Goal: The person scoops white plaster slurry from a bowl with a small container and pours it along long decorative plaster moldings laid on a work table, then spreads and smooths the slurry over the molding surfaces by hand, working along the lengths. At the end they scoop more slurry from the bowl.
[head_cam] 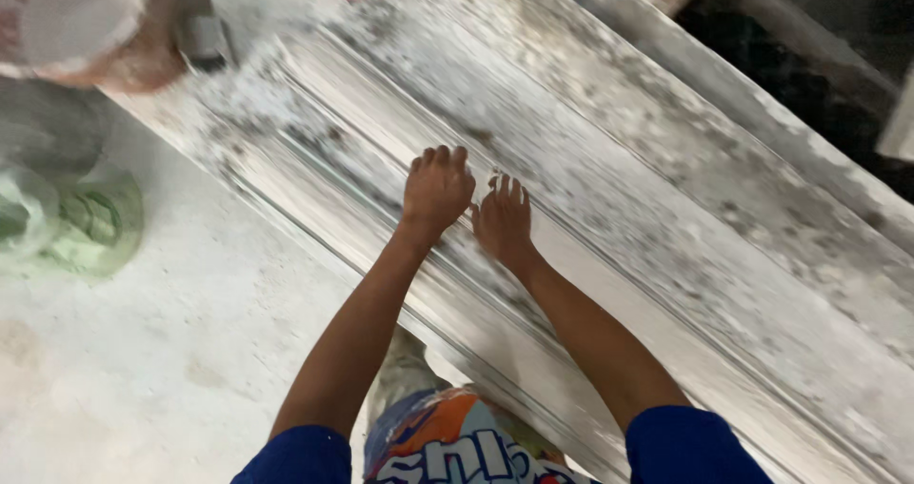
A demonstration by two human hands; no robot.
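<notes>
White moulding (666, 208) under two flat hands: left hand (436, 191), right hand (503, 221)

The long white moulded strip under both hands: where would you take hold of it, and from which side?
Probably along the near long edge of the moulded strip, coming from the person's side, where the left hand and right hand lie flat on its ridged face. It runs long and diagonal across the view, so two hands spread apart along that edge should steady it better than one.

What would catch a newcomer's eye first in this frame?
Two bare hands, the left hand and right hand, pressed side by side on a long white moulded plaster strip that runs diagonally across the middle. At left, a crumpled greenish plastic bag lies on the dusty floor.
</notes>
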